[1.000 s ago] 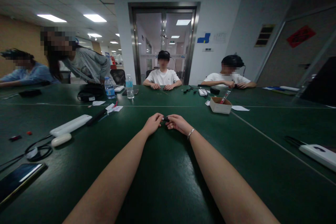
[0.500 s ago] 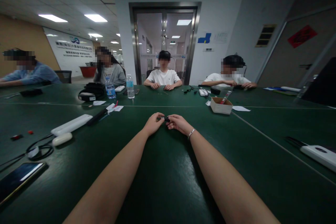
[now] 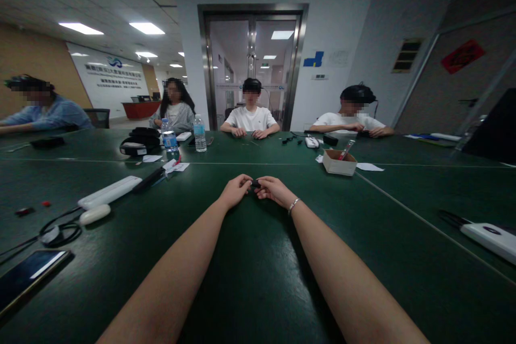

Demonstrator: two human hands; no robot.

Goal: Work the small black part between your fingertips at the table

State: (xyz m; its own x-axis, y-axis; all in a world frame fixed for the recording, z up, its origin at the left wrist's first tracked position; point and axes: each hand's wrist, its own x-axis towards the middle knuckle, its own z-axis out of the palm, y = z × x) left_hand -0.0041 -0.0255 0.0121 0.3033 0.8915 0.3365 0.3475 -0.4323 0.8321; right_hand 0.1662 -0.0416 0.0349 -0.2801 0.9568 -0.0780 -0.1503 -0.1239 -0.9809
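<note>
A small black object (image 3: 255, 184) sits between my two hands over the middle of the dark green table (image 3: 250, 279). It is too small to tell its kind. My left hand (image 3: 237, 191) has thumb and fingers closed on its left end. From the other side, the fingertips of my right hand (image 3: 275, 191) pinch its right end. A silvery bracelet (image 3: 294, 205) circles my right wrist. The fingers cover part of the black object.
To the left lie a phone (image 3: 32, 277), a coiled cable (image 3: 64, 234), a white oval object (image 3: 95, 214) and a long white device (image 3: 109, 192). Beyond my hands stand a small box (image 3: 339, 165) and two water bottles (image 3: 199, 137). Several people sit around the table.
My hands stay in almost the same place, still on the small black object. Across the table, the long-haired person has shifted right and sits more upright.
</note>
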